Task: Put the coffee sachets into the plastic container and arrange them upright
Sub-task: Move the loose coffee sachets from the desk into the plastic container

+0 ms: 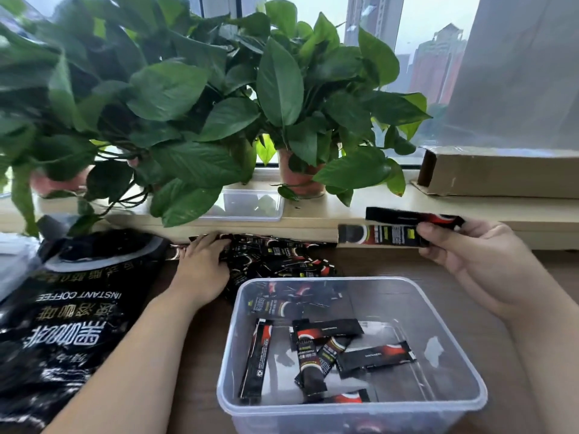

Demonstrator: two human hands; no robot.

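Two sachets (398, 228) lie level above and behind the container (451, 321), their right ends pinched between thumb and curled fingers of the right hand (476, 261); other sachets lie flat inside it, bare floor at its right side; behind it the left hand (203, 264) rests on a blurred pile (282, 255), grip unclear; left of it, a coffee bag (72, 311) is cut off.

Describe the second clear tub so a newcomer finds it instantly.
Look at the windowsill under the potted plants. A small clear tub sits there, partly under leaves. Unlike the large plastic container on the desk, no sachets show inside it.
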